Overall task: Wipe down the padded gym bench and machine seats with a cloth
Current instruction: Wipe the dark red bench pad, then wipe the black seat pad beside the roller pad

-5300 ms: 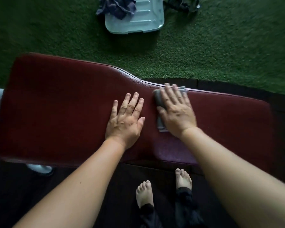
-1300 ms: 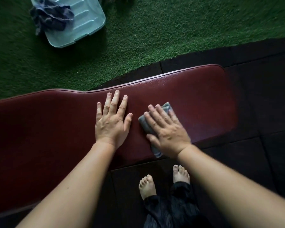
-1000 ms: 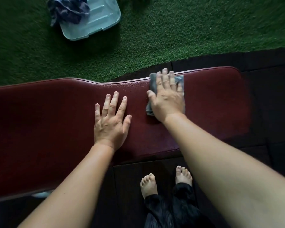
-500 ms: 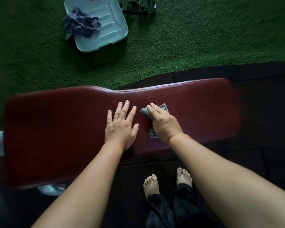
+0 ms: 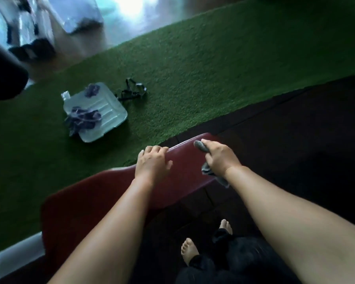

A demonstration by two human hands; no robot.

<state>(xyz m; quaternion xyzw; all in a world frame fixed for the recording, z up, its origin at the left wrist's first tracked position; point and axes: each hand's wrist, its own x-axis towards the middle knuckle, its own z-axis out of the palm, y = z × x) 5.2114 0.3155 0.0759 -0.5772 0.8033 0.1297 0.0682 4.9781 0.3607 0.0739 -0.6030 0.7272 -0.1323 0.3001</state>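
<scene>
The dark red padded bench [image 5: 86, 201] runs from lower left up toward the middle of the view. My left hand [image 5: 152, 160] rests on its far edge, with the fingers curled over the rim. My right hand [image 5: 219, 158] grips the bunched grey cloth [image 5: 201, 147] above the bench's narrow right end; one end of the cloth sticks out past my fingers and another corner hangs below my wrist.
A pale plastic lid [image 5: 103, 117] with purple rags [image 5: 82, 117] lies on the green turf [image 5: 193, 68] beyond the bench, next to a black strap [image 5: 131, 92]. Dark rubber mats [image 5: 295, 140] cover the floor on the right. My bare feet [image 5: 190, 252] stand below the bench.
The view has swung up and away from the bench. My right hand has bunched the cloth into its grip and lifted it off the pad. My left hand slid to the bench's far edge.
</scene>
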